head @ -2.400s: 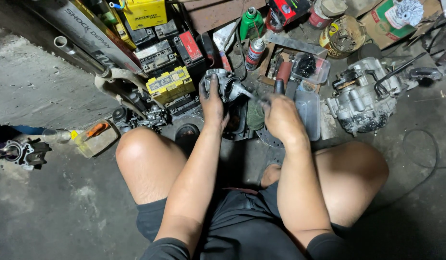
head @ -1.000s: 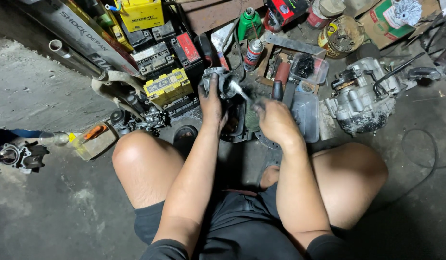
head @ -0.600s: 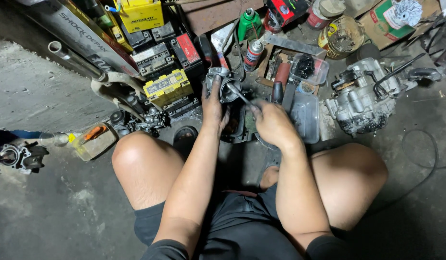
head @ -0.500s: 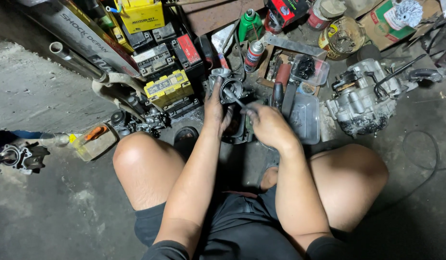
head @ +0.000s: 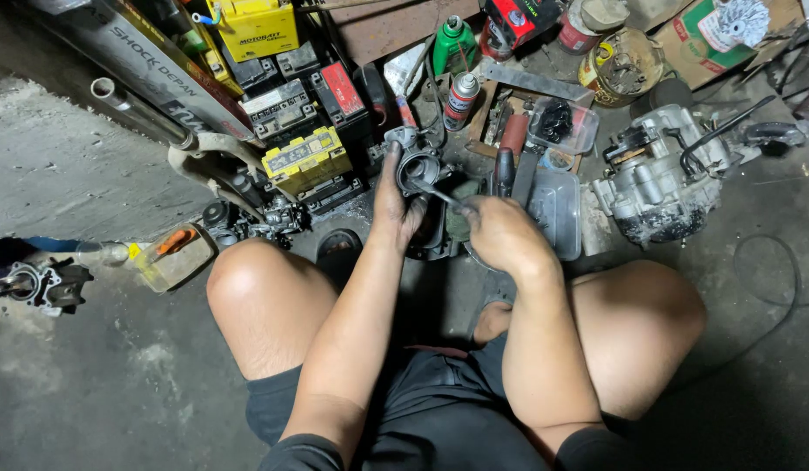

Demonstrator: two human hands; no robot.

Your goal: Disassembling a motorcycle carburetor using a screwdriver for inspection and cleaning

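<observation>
I am squatting on the concrete floor [head: 90, 410], knees spread, and both my hands meet just ahead of me at twelve o'clock. My left hand [head: 394, 202] is wrapped around a small grey metal part with a round bore [head: 415, 166], a carburetor by the look of it, thumb up along its left side and fingers curled behind it, holding it tilted just above the floor. My right hand [head: 500, 234] is closed in a fist round the handle of a thin metal tool [head: 435, 194], whose shaft runs toward ten o'clock from my knuckles, its tip at the bore's rim. Whether the tip actually sits inside the bore I cannot tell.

Just beyond my right hand, at one o'clock, lies a clear plastic tray [head: 557, 209], and a red-handled tool [head: 514, 133] lies near it. Farther out at two o'clock sits a grey engine block [head: 658, 179]. At eleven o'clock, just left of the part, stands a yellow battery [head: 307, 159], with more batteries stacked behind it. A green bottle [head: 453, 42] and a spray can [head: 461, 98] stand at twelve o'clock, well beyond my hands. At nine o'clock, by my left knee, lies a clear container with an orange piece inside [head: 171, 253].
</observation>
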